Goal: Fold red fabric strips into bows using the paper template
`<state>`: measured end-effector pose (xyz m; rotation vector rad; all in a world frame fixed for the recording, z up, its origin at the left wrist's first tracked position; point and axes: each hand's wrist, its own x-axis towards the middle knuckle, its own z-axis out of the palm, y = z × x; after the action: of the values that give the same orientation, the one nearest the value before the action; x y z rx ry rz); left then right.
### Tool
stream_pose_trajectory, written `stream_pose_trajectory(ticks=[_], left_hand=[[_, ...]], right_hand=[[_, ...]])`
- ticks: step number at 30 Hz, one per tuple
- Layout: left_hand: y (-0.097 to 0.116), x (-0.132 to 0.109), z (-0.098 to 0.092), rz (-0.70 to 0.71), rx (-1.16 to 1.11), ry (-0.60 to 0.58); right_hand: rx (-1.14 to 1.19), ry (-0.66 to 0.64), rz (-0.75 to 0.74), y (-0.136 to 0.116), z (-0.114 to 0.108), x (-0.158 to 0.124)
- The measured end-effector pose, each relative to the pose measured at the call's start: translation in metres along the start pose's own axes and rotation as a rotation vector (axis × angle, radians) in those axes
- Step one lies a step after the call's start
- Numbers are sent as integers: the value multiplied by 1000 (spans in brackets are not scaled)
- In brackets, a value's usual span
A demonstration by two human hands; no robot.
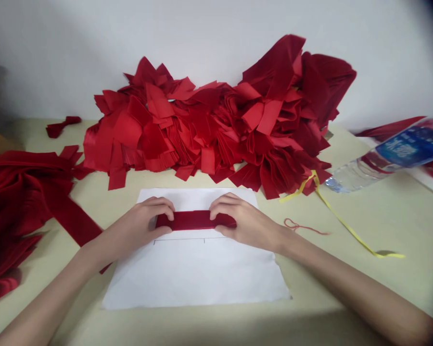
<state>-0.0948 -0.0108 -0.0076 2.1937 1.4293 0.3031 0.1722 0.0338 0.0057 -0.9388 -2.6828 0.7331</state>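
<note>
My left hand [144, 222] and my right hand [242, 222] hold the two ends of a folded strip of dark red velvet-like fabric [195, 220], pressing it down. The fingers curl over the strip and hide its ends. It lies on a sheet of white paper [198, 274], just above thin drawn lines [179, 239] on the sheet. Directly behind the paper rises a large heap of cut red fabric pieces [209, 127].
A second stack of long dark red strips [18, 202] lies on the left. On the beige table [346, 283] to the right are a yellow ribbon [341, 218], a thin red thread [303, 227] and a plastic water bottle [386, 158] on its side.
</note>
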Motion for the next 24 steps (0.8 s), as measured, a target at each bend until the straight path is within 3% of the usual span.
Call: stream_pose_trajectory(ticks=[24], left_hand=[[1,1,-1,11,12,-14]], right_hand=[[63,44,18,2,-1,-5]])
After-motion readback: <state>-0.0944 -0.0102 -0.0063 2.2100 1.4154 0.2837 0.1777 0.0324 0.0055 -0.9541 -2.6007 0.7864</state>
